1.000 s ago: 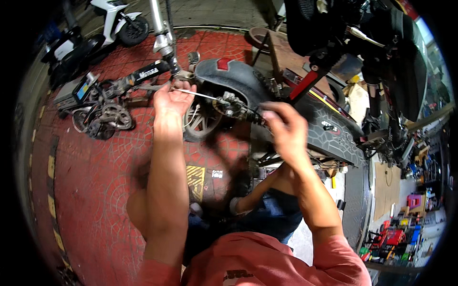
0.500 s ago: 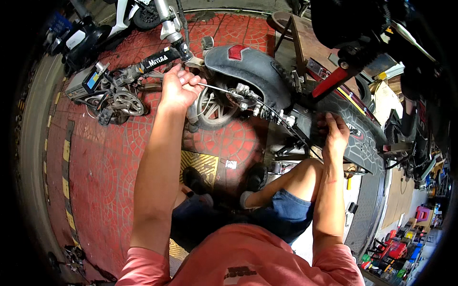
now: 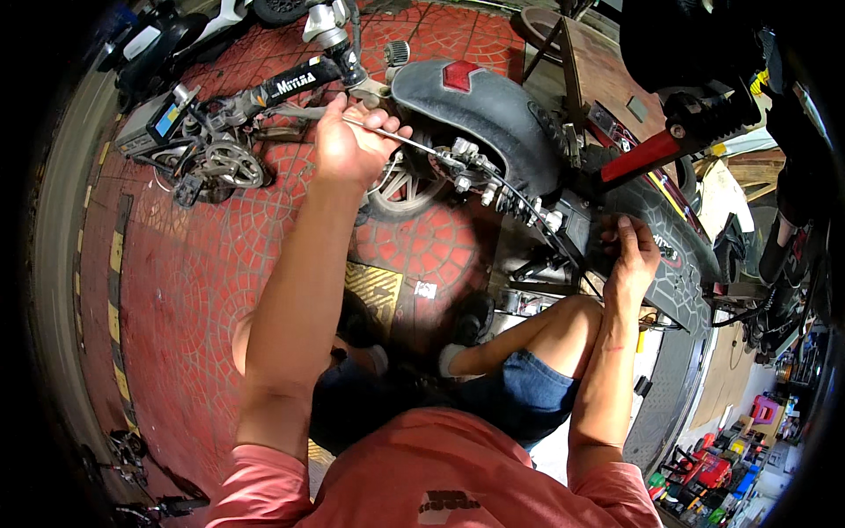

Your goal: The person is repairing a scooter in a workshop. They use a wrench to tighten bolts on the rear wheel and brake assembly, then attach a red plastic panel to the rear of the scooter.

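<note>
My left hand, palm upturned with fingers curled, grips a thin silver rod or cable that runs toward a brake assembly below the scooter's dark rear mudguard with its red reflector. A black cable trails from that assembly down to the right. My right hand is over the scooter's grey patterned deck, its fingers curled together; what is between them, if anything, is hidden. A spoked wheel shows partly behind my left hand.
A partly dismantled bicycle with a boxy unit lies at upper left, a black-and-white scooter behind it. A wooden bench is at upper right, tools and bins at lower right. My knees are below on red paving.
My right hand has moved right, from beside the brake assembly to the deck. My left hand's fingers have curled further round the rod. The whole scene has shifted upward in the view.
</note>
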{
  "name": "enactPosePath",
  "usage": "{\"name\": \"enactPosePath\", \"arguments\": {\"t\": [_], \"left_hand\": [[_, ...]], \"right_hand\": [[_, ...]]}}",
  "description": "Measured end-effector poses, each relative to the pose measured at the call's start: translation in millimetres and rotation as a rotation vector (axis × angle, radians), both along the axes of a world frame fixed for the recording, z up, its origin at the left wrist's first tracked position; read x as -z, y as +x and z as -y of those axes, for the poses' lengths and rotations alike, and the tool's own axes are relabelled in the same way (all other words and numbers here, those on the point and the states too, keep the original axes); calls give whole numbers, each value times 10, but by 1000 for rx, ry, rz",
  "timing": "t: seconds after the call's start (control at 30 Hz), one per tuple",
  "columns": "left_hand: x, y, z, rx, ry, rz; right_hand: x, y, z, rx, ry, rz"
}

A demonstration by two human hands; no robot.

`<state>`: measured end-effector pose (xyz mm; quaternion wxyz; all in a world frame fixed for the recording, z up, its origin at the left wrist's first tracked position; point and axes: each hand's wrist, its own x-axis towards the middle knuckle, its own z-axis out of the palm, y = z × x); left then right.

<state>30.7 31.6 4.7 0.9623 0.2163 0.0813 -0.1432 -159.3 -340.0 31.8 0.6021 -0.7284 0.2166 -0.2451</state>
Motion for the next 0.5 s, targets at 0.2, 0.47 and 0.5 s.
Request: {"name": "enactPosePath", "arguments": {"t": [0.2,0.47,0.5], "left_hand": [[252,-69,-185,-1,729,-50],[243,-97,-69,-290,505,-75],[248,-91,-75,-304,476,-69]], "right_hand": [[12,-14,-32,-5,-50,4],[75,23,-6,-32,-128,22],[72,30,-28,-15,-107,2]]}}
